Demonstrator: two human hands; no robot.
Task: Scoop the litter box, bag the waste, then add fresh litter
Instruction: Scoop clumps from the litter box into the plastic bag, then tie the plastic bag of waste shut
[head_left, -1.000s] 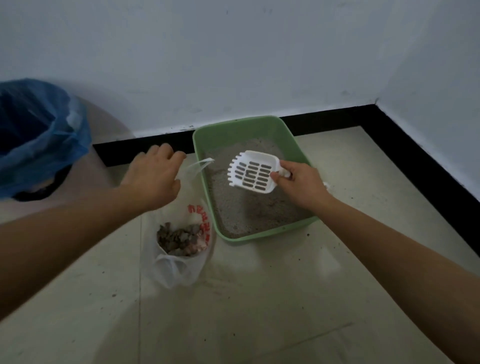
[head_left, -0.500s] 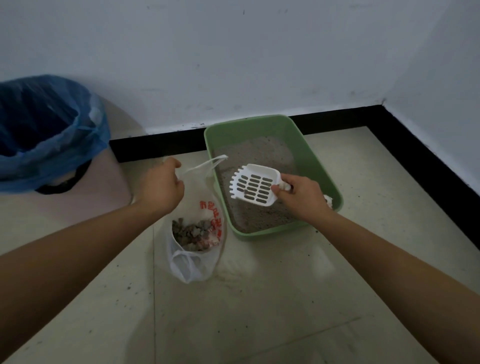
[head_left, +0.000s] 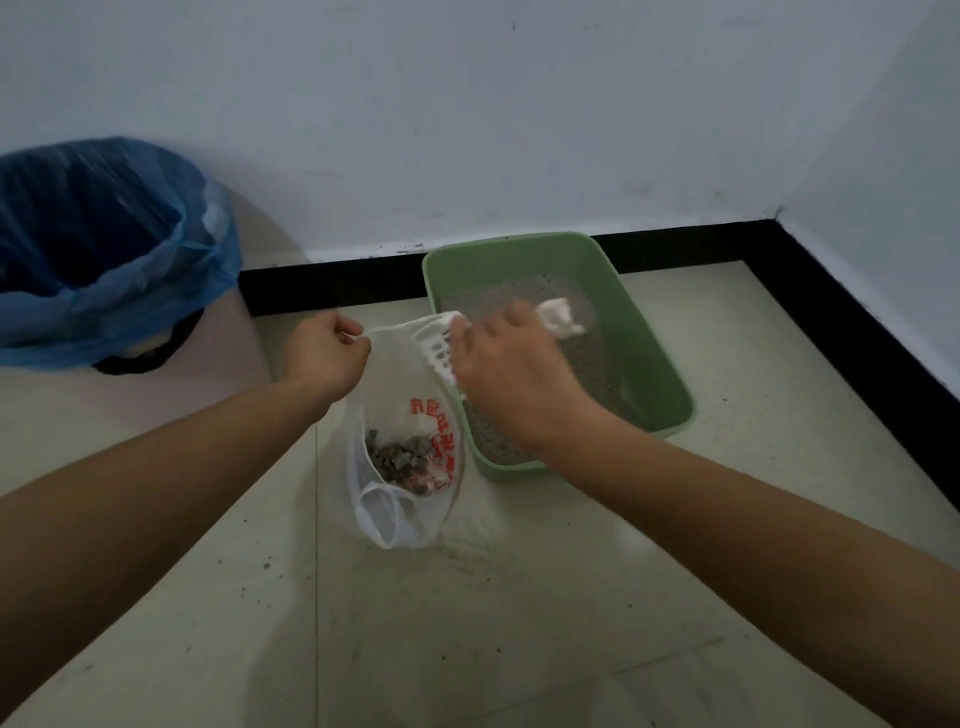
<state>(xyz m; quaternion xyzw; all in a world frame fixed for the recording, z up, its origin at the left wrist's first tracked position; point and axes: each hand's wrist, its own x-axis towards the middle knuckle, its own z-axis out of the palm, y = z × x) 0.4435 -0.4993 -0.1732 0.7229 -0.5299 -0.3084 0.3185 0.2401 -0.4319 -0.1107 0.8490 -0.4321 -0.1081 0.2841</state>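
Note:
A green litter box (head_left: 654, 358) holding grey litter sits on the floor against the black baseboard. Left of it stands a white plastic bag (head_left: 410, 493) with red print and grey clumps of waste inside. My left hand (head_left: 324, 353) pinches the bag's handle and holds its mouth up. My right hand (head_left: 506, 374) grips the white slotted scoop (head_left: 439, 348), tipped over the bag's opening; the handle end sticks out behind my hand over the litter. The hand hides most of the scoop.
A bin lined with a blue bag (head_left: 104, 249) stands at the far left. White walls meet in a corner at the back right, edged by a black baseboard (head_left: 831, 332). Loose grains lie on the pale tiled floor (head_left: 467, 623) in front of the bag.
My right hand has swung the scoop left from above the litter to the bag's mouth and tipped it. My left hand has lifted the bag handle higher.

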